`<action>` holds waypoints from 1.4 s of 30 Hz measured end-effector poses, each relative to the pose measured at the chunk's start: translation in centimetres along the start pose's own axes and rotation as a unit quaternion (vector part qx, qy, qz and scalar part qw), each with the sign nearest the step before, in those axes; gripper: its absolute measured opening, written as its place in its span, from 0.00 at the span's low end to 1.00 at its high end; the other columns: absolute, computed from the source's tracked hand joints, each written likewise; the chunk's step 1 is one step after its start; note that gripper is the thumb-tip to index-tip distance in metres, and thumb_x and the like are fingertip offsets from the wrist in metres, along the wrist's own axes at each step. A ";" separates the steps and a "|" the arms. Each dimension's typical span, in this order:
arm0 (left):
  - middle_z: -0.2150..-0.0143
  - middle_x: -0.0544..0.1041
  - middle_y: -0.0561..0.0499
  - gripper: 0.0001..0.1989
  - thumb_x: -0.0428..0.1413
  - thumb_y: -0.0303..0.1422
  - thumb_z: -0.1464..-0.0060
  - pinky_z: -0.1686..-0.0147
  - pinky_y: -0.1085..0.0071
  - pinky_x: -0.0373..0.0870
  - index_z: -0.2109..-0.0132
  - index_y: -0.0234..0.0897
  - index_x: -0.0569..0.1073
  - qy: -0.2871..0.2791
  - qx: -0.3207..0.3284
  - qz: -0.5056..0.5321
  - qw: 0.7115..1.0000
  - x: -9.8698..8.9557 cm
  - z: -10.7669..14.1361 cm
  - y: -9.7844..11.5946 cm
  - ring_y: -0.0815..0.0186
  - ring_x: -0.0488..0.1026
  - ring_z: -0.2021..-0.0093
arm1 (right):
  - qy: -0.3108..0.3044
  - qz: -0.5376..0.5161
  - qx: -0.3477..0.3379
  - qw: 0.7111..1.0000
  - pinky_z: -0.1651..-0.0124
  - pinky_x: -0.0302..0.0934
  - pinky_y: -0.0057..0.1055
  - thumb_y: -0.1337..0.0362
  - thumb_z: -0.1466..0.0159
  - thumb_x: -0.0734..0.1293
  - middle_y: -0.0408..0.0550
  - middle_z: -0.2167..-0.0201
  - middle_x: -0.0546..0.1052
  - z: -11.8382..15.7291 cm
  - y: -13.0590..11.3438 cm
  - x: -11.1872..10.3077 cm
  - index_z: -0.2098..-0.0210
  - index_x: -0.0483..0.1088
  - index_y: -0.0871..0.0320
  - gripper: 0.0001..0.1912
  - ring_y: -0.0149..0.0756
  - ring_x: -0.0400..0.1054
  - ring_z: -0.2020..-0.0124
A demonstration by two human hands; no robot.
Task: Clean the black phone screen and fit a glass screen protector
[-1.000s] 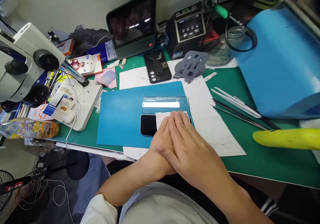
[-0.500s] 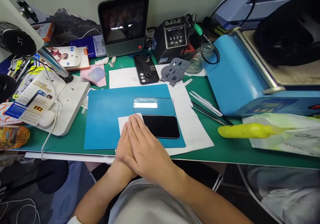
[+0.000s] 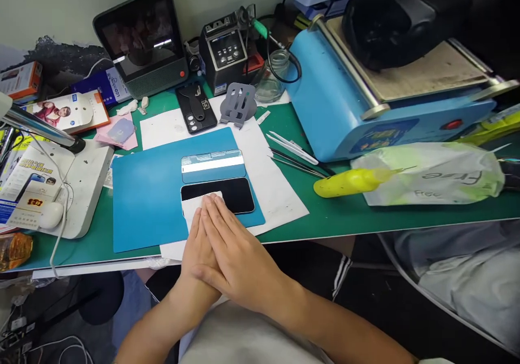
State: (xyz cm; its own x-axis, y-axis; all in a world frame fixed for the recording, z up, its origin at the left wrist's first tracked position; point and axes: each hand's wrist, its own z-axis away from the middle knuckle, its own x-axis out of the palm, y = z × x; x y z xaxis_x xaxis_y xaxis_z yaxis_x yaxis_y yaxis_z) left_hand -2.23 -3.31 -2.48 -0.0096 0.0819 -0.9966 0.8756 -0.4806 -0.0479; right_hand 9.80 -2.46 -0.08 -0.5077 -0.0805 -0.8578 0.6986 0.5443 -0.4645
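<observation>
A phone (image 3: 239, 196) with a dark screen lies face up on a blue mat (image 3: 142, 201). A folded white wipe (image 3: 190, 207) covers the lower left part of its screen. My left hand (image 3: 199, 247) is flat on the wipe, fingers stretched forward. Over it lies my right hand (image 3: 231, 250), palm down and fingers straight, partly hiding the left one. Just beyond the phone rests a clear screen protector (image 3: 213, 171) with a black edge. What is under my palms is hidden.
White paper (image 3: 280, 196) sticks out beneath the mat. Behind are a black phone case (image 3: 195, 109), a grey stand (image 3: 239, 104) and a soldering station (image 3: 223, 55). To the right are tweezers (image 3: 296, 163), a yellow bottle (image 3: 345, 182) and a blue machine (image 3: 333, 98); a lamp base (image 3: 89, 190) is left.
My view has swung to the right. Both hands, still stacked, have moved right relative to the mat, and the wipe now covers more of the phone's left end.
</observation>
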 end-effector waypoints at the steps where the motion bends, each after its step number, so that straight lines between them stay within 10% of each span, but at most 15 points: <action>1: 0.22 0.49 0.37 0.40 0.44 0.30 0.34 0.26 0.48 0.60 0.23 0.25 0.32 -0.004 0.002 -0.012 1.000 0.0 -0.3 0.6 0.52 0.44 0.22 | 0.007 -0.002 0.006 1.000 0.25 0.52 0.55 0.42 0.28 0.59 0.72 0.25 0.49 0.4 0.4 -0.1 0.29 0.53 0.81 0.48 0.60 0.38 0.23; 18: 0.22 0.49 0.33 0.38 0.51 0.39 0.33 0.24 0.51 0.50 0.25 0.22 0.50 -0.083 0.089 -0.039 0.992 -1.0 -7.8 3.0 0.47 0.46 0.22 | 0.041 0.021 0.063 0.997 0.27 0.53 0.58 0.51 0.25 0.53 0.76 0.25 0.49 0.2 5.6 -2.0 0.29 0.52 0.83 0.40 0.62 0.41 0.23; 39: 0.23 0.52 0.38 0.33 0.50 0.32 0.34 0.25 0.52 0.46 0.27 0.22 0.56 -0.042 -0.029 0.042 0.998 -1.1 -0.9 -4.3 0.52 0.43 0.22 | -0.054 0.021 -0.027 0.998 0.24 0.47 0.56 0.49 0.24 0.53 0.75 0.26 0.52 -5.4 -1.2 1.7 0.29 0.54 0.82 0.41 0.60 0.42 0.23; 41: 0.23 0.53 0.38 0.28 0.42 0.31 0.31 0.26 0.58 0.48 0.30 0.18 0.60 -0.021 -0.051 0.082 0.995 -0.7 -0.3 -4.0 0.58 0.44 0.22 | -0.054 0.011 -0.041 0.998 0.24 0.47 0.55 0.47 0.25 0.53 0.75 0.26 0.52 -5.1 -1.4 1.7 0.30 0.55 0.82 0.41 0.59 0.42 0.23; 42: 0.25 0.59 0.36 0.26 0.39 0.30 0.31 0.35 0.58 0.71 0.33 0.21 0.66 -0.015 -0.056 0.097 0.994 -0.5 -0.1 -3.8 0.59 0.56 0.24 | -0.053 0.005 -0.045 0.998 0.24 0.47 0.55 0.47 0.25 0.53 0.74 0.26 0.52 -4.9 -1.4 1.6 0.30 0.55 0.82 0.42 0.59 0.41 0.23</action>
State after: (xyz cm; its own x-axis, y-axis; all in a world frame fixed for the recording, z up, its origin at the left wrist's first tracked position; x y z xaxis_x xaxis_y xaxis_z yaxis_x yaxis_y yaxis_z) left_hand -5.52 -1.48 -1.76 0.1529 -0.0295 -0.9878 0.9106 -0.3841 0.1524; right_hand 5.53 0.76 0.22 -0.4414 -0.1601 -0.8829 0.6523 0.6184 -0.4383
